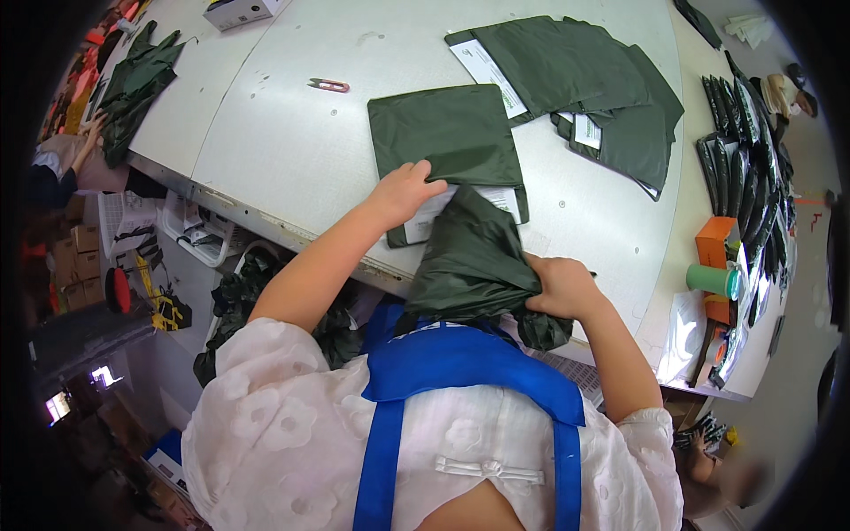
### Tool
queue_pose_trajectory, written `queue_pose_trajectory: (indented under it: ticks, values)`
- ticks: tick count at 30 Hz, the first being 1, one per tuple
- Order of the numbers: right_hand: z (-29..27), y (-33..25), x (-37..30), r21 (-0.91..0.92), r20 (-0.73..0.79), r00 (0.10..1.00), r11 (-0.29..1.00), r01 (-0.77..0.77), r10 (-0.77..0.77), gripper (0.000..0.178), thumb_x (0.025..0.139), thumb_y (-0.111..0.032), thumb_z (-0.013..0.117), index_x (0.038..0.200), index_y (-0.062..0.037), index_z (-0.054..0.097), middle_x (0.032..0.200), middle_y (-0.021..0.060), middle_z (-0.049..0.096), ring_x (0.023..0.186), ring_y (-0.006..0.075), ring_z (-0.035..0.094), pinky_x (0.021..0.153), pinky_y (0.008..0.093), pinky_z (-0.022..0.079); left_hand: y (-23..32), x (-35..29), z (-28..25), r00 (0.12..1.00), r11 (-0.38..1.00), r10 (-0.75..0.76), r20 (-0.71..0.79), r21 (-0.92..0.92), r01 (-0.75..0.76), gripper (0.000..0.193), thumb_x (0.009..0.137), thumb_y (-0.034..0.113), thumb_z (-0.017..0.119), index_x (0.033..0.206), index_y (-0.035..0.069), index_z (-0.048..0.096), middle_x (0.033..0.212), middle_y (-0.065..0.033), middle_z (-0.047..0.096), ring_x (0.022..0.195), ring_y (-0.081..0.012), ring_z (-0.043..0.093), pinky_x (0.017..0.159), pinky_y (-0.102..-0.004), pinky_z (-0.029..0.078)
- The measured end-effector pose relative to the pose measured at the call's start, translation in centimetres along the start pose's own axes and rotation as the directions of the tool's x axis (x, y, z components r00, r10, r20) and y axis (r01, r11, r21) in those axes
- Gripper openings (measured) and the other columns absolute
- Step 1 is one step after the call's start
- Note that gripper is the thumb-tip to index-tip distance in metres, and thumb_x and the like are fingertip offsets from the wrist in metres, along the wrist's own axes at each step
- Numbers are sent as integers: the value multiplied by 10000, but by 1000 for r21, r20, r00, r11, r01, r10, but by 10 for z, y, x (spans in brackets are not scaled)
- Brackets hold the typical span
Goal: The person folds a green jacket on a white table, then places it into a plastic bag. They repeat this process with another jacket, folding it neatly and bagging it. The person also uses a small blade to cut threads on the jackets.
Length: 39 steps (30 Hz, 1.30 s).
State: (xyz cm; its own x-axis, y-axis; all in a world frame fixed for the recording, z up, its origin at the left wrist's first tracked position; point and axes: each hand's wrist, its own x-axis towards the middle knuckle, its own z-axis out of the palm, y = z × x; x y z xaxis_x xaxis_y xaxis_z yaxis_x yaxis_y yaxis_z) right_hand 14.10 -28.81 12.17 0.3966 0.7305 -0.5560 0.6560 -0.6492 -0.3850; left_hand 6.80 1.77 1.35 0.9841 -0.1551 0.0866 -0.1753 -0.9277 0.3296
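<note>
A loose, crumpled piece of dark green fabric (474,257) lies over the near table edge in front of my body. My right hand (562,285) grips its right side, fingers partly hidden in the folds. My left hand (405,193) is curled closed at the lower left of a flat, neatly folded green fabric piece (447,133). Whatever sits between those fingers is hidden. A white printed card (500,198) shows along that folded piece's lower edge, partly covered by the crumpled fabric.
Several folded green pieces with white cards (567,71) overlap at the far right. Red-handled thread snips (328,85) lie farther back. Black packets (739,142), an orange box (715,239) and a green roll (711,280) line the right side. Another person's hand (92,128) touches green fabric at left.
</note>
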Motion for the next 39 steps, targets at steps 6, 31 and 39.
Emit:
queue_pose_trajectory:
  ticks: [6,31,39]
  values:
    - [8,1,27,144,-55,987,979,-143,153,670,613,-281,673,1228,-52,535,834,219,655,809,381,633,752,447,501,10,-18,-28,991,981,118,-62,-147,-126,209,744,-2,563,945,49,545,925,-105,487,857,-302,533,724,-385,475]
    - [56,21,0,643,-229,824,716,-271,518,585,605,-215,697,1146,-12,604,907,196,677,860,330,651,796,371,493,115,-27,-14,830,965,-41,-557,-236,-111,270,712,5,594,974,9,533,967,-149,550,902,-331,543,790,-389,476]
    - [50,26,0,617,-232,816,729,-297,529,525,624,-239,691,1090,-9,622,938,211,671,894,347,642,816,383,483,97,-15,57,642,288,-763,78,-847,446,622,763,122,681,1294,39,368,1014,-177,601,939,-279,612,785,-367,500]
